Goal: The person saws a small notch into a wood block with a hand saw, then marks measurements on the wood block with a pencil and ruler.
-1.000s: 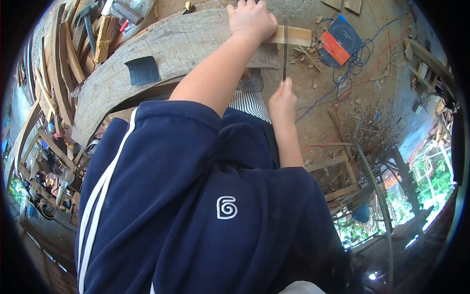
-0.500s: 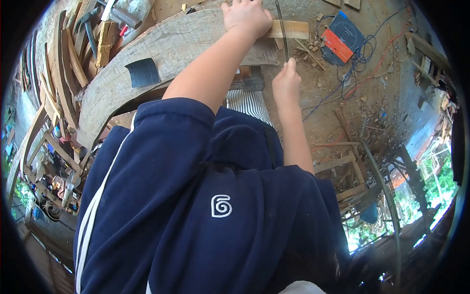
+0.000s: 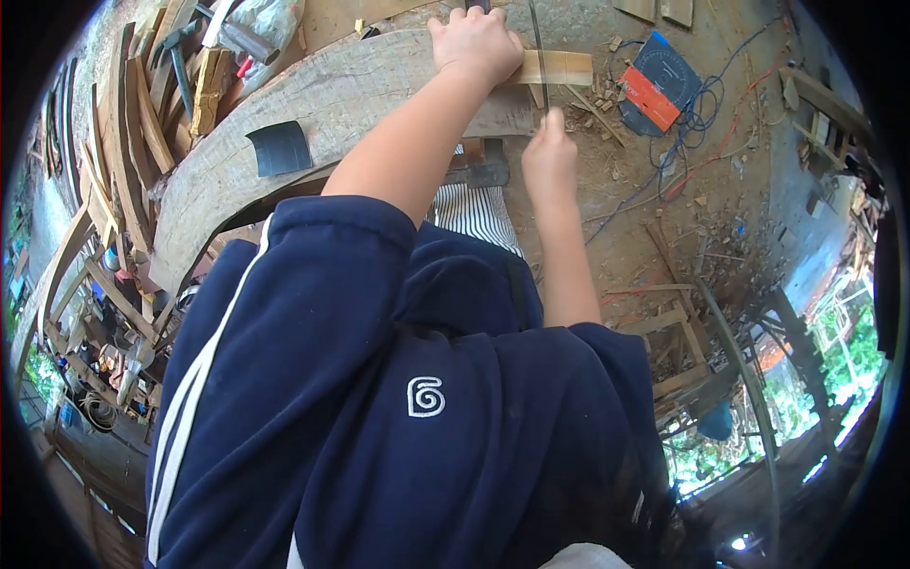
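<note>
A pale wooden strip [image 3: 567, 67] lies across the end of a curved, weathered wooden workpiece [image 3: 360, 81] and juts out to the right. My left hand [image 3: 479, 45] presses on the strip, its fingers bent over the wood. My right hand [image 3: 551, 152] is closed round the near end of a long thin dark tool [image 3: 539, 57], which crosses the strip just right of my left hand. The tool's far end runs out of the top of the view. A curved black sheet [image 3: 280, 149] rests on the workpiece.
A hammer [image 3: 178, 68] and wood pieces [image 3: 123, 133] lie at upper left. On the ground to the right are a blue and orange disc packet [image 3: 652, 90], blue cable [image 3: 706, 104] and wood scraps. A wooden frame [image 3: 678, 327] stands lower right.
My right hand has shifted slightly up and left with the tool, which now crosses the strip nearer my left hand. My left hand remains on the strip. The view has shifted a little.
</note>
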A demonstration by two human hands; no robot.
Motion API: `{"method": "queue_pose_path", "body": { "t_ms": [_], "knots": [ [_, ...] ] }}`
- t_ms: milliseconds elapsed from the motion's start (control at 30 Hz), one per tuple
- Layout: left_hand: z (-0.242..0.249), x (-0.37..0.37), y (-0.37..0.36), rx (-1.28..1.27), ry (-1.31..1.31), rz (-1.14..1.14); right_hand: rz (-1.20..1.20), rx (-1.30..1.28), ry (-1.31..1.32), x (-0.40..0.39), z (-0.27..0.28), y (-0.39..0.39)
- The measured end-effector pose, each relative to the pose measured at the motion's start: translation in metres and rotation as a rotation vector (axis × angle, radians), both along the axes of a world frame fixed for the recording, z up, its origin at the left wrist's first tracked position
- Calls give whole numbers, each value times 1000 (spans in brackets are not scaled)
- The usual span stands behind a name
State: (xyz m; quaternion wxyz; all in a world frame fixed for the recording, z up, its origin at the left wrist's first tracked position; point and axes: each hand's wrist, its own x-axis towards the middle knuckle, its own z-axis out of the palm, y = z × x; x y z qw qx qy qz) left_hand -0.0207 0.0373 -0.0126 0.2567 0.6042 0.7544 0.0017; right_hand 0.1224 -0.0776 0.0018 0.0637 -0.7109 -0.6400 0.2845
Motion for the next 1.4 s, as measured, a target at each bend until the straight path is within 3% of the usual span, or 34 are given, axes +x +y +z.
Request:
{"method": "queue_pose_path", "body": {
  "t_ms": [200, 300, 600, 800, 1400],
  "knots": [
    [5, -1, 2, -14, 1, -19, -55, -61, -23, 17, 1, -47],
    [1, -1, 1, -3, -6, -20, 34, 11, -11, 3, -10, 10],
    [5, -2, 2, -23, 9, -22, -54, -59, 43, 15, -4, -36],
    [-4, -1, -2, 52, 1, -3, 13, -16, 9, -9, -4, 33],
    [-1, -2, 1, 0, -19, 16, -52, -59, 69, 18, 14, -9]
  ]
}}
